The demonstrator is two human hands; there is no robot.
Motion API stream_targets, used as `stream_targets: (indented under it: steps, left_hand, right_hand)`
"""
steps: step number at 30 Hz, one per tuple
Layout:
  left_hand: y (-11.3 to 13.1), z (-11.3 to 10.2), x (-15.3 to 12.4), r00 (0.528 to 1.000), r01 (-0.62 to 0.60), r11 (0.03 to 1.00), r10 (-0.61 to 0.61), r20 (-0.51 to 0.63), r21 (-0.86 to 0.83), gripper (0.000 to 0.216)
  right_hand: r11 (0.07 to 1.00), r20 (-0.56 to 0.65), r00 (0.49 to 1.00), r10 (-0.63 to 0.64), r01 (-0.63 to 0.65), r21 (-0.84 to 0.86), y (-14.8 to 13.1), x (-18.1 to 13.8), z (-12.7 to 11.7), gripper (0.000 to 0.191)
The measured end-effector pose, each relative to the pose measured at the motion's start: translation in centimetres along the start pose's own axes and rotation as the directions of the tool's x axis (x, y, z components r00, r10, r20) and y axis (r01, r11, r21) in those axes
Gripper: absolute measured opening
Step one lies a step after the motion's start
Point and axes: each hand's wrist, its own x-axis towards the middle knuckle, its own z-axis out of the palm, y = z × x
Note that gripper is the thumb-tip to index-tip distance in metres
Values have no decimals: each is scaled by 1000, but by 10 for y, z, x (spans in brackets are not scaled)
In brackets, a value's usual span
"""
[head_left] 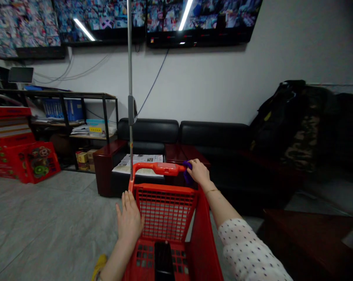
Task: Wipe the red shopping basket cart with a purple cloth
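Note:
A red plastic shopping cart [164, 188] stands in front of me, its handle [166, 168] at the far end. My right hand [200, 171] is closed round a purple cloth [188, 177] against the right end of the handle. Against the cart's left upper side rests my left hand [129, 218], its fingers stretched out and holding nothing. A metal pole [130, 78] with a grey fitting rises from the cart's left corner, just beyond that hand. Inside the basket lies a dark, glossy box-like object [164, 259], its near end cut off by the frame.
Black leather sofas [214, 136] line the wall behind the cart, with newspapers [147, 160] on one seat. Left are a shelf unit [77, 95] and red boxes [41, 162]. Dark bags or clothes [299, 125] are piled right, near a dark wooden table [307, 230]. Screens [199, 23] hang above.

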Motion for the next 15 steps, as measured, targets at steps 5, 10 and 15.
stream_targets:
  steps: [5, 10, 15]
  left_hand:
    - [3, -3, 0, 1000, -21, 1000, 21, 12, 2, 84]
    - [2, -5, 1, 999, -25, 1000, 25, 38, -19, 86]
    - [-1, -6, 4, 998, -29, 999, 31, 46, -40, 90]
  right_hand:
    - [998, -7, 999, 54, -54, -36, 19, -19, -5, 34]
    - [998, -75, 996, 57, -56, 8, 11, -60, -7, 36]
    - [995, -58, 994, 87, -84, 50, 0, -156, -5, 41]
